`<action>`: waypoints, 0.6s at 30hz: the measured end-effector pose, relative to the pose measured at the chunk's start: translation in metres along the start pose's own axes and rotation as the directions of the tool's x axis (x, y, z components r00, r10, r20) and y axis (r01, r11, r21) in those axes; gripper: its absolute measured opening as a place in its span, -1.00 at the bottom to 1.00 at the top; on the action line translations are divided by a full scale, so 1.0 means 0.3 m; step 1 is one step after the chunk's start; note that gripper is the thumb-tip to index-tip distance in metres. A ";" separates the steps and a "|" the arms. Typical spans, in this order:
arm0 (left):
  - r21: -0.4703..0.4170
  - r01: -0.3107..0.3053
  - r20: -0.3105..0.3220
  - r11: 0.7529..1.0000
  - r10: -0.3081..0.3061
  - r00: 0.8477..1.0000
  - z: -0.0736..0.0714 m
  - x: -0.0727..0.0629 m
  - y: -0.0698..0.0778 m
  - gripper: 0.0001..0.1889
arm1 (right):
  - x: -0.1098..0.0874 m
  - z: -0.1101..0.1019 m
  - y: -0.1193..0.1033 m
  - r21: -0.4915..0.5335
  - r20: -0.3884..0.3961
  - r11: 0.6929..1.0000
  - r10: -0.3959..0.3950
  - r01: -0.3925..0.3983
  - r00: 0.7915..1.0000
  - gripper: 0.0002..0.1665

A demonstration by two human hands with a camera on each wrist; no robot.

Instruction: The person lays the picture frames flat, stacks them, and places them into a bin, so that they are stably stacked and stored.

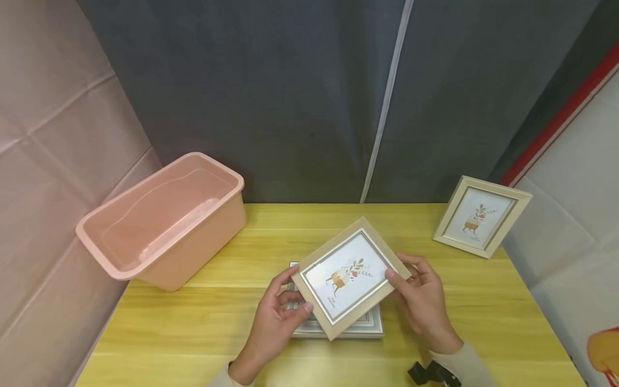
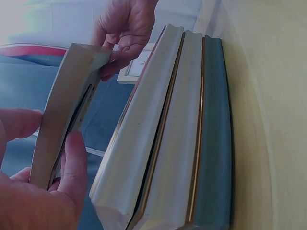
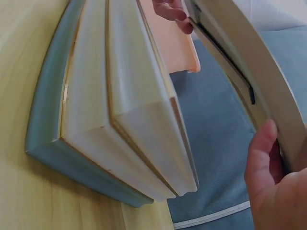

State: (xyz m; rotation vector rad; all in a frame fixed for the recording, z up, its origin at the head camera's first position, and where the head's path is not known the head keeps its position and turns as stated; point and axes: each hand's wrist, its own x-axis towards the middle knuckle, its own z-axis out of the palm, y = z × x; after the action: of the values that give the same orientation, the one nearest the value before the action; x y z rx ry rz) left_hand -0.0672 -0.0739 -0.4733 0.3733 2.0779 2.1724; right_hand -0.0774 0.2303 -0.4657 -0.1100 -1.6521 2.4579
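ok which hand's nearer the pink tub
Left. The left hand is in front and to the right of the pink tub; the right hand is farther right; both hold the picture frame.

Beige plant-print picture frame [image 1: 353,278], tilted above a stack of frames [image 1: 373,324]

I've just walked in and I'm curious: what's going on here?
A person is holding a beige picture frame in both hands, the left hand and right hand gripping opposite ends. It is raised clear of a stack of three frames on the wood-patterned table. Another beige frame, with a similar plant picture, stands at the back right, and a pink bin sits at the back left.
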 end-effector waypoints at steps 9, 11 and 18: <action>0.022 0.048 0.025 0.999 -0.049 0.999 -0.034 0.013 0.020 -0.16 | -0.015 -0.017 0.006 -0.302 0.157 0.950 -0.032 0.079 0.987 -0.44; 0.022 0.035 0.036 0.999 -0.036 0.999 -0.042 0.017 0.022 -0.16 | -0.018 -0.026 0.006 -0.334 0.214 0.936 -0.036 0.108 0.976 -0.44; 0.018 -0.005 0.029 1.000 0.004 1.000 -0.066 0.035 0.028 -0.25 | -0.020 -0.043 0.002 -0.419 0.339 0.890 -0.028 0.178 0.940 -0.47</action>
State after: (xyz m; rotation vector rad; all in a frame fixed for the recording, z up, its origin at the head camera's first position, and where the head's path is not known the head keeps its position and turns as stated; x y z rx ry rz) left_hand -0.0814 -0.0909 -0.4646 0.4090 2.0851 2.1390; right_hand -0.0696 0.2408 -0.4715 0.3378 -2.2717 2.0545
